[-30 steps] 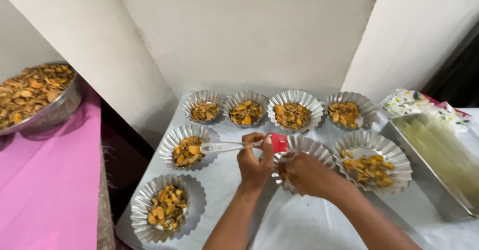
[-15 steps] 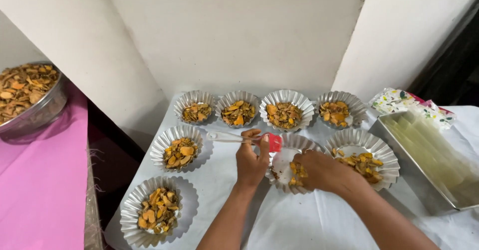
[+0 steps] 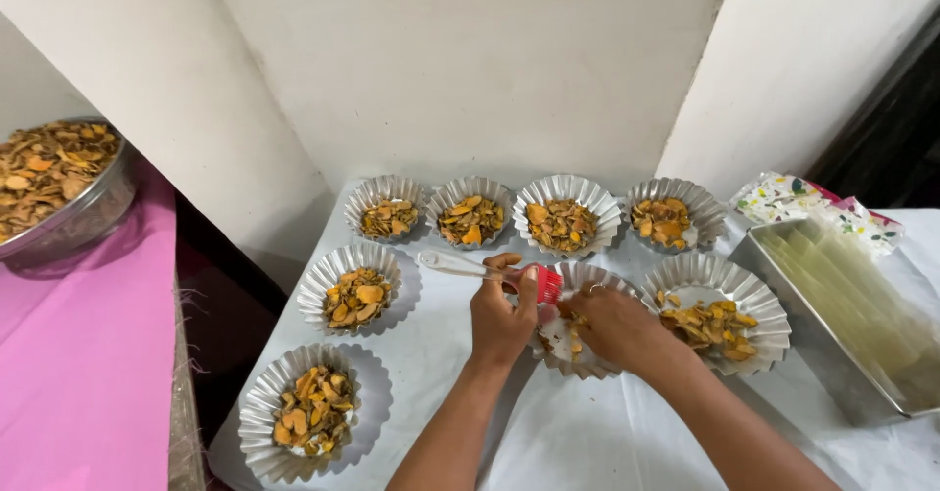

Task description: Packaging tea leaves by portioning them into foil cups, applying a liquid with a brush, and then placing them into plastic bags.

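My left hand (image 3: 501,317) grips a brush with a clear handle (image 3: 452,265) and a red bristle head (image 3: 547,283), held level over the table. My right hand (image 3: 615,327) rests in a fluted silver foil dish (image 3: 587,278) at the middle, fingers on a few orange-yellow dried slices inside it. The brush head sits at this dish's left rim, touching my right fingers. Several more fluted dishes filled with the same slices surround it, such as one to the right (image 3: 718,312) and one at the front left (image 3: 306,412).
A rectangular metal tray (image 3: 840,307) with pale contents stands at the right, with a patterned packet (image 3: 795,197) behind it. A large steel bowl (image 3: 61,190) of dried slices sits on a pink cloth (image 3: 83,364) at the left. White walls close the back.
The view has shifted a little. My hands stay at the middle dish, and more of the dried slices now show in it under my right fingers.
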